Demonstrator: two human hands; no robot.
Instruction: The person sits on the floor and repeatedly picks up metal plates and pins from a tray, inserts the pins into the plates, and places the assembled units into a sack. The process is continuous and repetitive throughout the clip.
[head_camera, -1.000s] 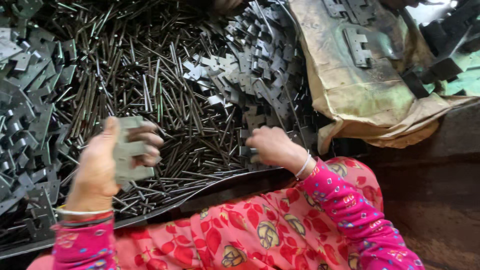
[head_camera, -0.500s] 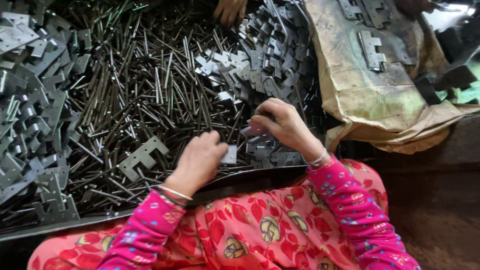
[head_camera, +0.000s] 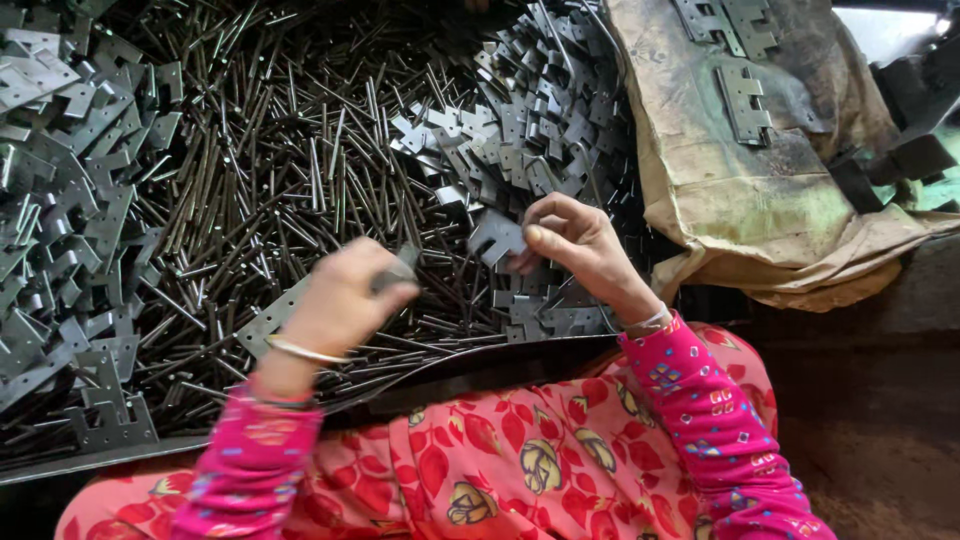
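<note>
My right hand (head_camera: 578, 248) pinches a flat grey metal hinge plate (head_camera: 495, 237) by its edge, lifted just above the pile. My left hand (head_camera: 338, 305) is blurred and closed on a small grey metal piece (head_camera: 396, 271) close beside that plate. Both hands hover over a heap of thin dark metal pins (head_camera: 270, 200) in the middle. Stamped hinge plates (head_camera: 530, 130) are heaped right behind my right hand, and more hinge plates (head_camera: 60, 230) lie on the left. Pink floral sleeves and bangles cover my wrists.
The parts lie on a dark metal sheet whose front edge (head_camera: 480, 360) runs over my lap. A dirty brown sack (head_camera: 760, 190) at the right carries a few hinge plates (head_camera: 742, 100) on top. Dark blocks (head_camera: 900, 160) sit at the far right.
My left hand put down the stack of plates it held at the left, moved right and now holds a small piece. My right hand lifted a hinge plate from the pile.
</note>
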